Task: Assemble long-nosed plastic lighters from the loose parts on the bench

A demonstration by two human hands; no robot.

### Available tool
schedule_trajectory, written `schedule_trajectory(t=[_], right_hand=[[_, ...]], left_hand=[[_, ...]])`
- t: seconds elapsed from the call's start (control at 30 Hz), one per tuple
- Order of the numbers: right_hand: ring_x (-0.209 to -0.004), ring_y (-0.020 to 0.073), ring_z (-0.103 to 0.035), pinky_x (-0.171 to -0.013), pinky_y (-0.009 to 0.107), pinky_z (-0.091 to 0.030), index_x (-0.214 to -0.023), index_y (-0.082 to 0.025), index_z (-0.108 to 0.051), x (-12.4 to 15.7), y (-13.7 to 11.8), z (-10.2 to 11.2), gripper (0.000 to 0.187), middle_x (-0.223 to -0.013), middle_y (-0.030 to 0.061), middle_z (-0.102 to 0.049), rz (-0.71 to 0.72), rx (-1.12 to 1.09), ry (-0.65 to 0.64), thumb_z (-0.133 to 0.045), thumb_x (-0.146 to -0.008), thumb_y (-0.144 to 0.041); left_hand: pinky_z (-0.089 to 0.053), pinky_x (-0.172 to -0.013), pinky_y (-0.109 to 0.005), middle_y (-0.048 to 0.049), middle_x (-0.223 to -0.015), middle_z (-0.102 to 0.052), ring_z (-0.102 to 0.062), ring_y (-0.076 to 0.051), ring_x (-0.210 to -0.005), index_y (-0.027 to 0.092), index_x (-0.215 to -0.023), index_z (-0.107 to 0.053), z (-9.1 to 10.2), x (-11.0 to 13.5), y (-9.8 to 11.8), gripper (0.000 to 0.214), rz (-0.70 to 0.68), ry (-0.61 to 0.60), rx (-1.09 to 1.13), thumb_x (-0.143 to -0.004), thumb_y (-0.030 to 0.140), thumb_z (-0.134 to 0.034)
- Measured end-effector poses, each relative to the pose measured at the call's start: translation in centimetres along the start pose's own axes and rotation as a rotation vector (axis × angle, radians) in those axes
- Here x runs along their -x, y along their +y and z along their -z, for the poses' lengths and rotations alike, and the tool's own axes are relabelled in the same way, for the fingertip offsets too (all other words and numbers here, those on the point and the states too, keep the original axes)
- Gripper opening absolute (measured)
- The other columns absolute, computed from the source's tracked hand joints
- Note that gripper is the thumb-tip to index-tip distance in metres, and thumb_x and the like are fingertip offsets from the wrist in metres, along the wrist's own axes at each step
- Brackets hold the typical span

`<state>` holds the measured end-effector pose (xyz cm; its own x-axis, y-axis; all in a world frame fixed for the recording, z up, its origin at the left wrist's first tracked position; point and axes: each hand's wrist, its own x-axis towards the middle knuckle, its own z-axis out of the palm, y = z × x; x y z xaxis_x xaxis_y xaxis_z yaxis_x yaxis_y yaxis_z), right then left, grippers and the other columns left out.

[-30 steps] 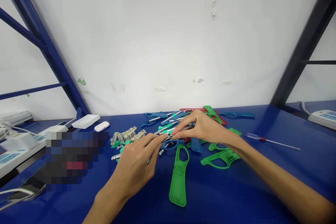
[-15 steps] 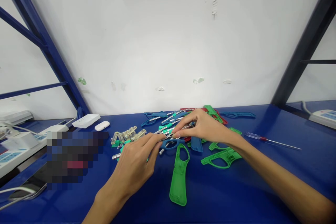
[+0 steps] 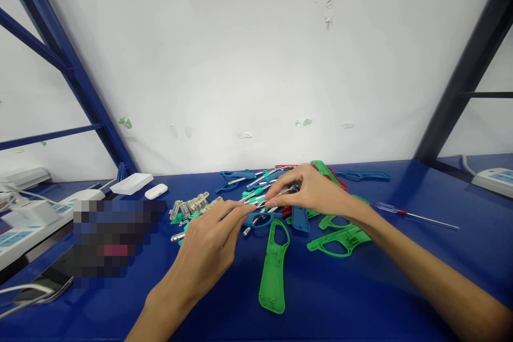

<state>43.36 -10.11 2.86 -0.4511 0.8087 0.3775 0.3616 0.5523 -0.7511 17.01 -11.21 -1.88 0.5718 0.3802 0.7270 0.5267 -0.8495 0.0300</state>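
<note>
My right hand (image 3: 309, 188) edges slightly rightward, fingertips nearly together, contents hidden from me; my left hand (image 3: 212, 235) barely moves, its grip unclear. The looped blue plastic handle (image 3: 274, 217) lies near both.

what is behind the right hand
Beyond the right hand, a green plastic piece and some red plastic show, both partly covered. What lies directly behind the hand is hidden.
</note>
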Motion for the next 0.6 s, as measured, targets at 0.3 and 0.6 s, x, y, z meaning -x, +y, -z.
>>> schedule_trajectory(t=[0.3,0.6], right_hand=[[-0.066,0.0166,-0.066,-0.053,0.028,-0.045,-0.087,-0.026,-0.088,0.0,-0.3,-0.9,0.013,-0.079,0.0038,-0.081,-0.016,-0.020,-0.011,-0.086,-0.084,-0.038],[-0.076,0.0180,-0.073,-0.061,0.028,-0.051,-0.090,-0.025,-0.087,-0.2,0.5,-2.3,0.010,-0.085,0.0034,-0.083,-0.002,-0.087,-0.014,-0.084,-0.086,-0.034]], left_hand=[[-0.057,-0.085,-0.029,-0.0017,-0.111,-0.080,-0.076,-0.018,-0.097,0.022,-0.126,-0.066,-0.1,-0.1,0.4,0.023,0.011,0.008,0.014,-0.106,0.013,-0.057],[-0.057,-0.075,-0.029,-0.0026,-0.112,-0.081,-0.077,-0.020,-0.093,0.024,-0.138,-0.062,-0.3,0.3,0.3,0.033,0.036,-0.008,0.019,-0.106,0.017,-0.058]])
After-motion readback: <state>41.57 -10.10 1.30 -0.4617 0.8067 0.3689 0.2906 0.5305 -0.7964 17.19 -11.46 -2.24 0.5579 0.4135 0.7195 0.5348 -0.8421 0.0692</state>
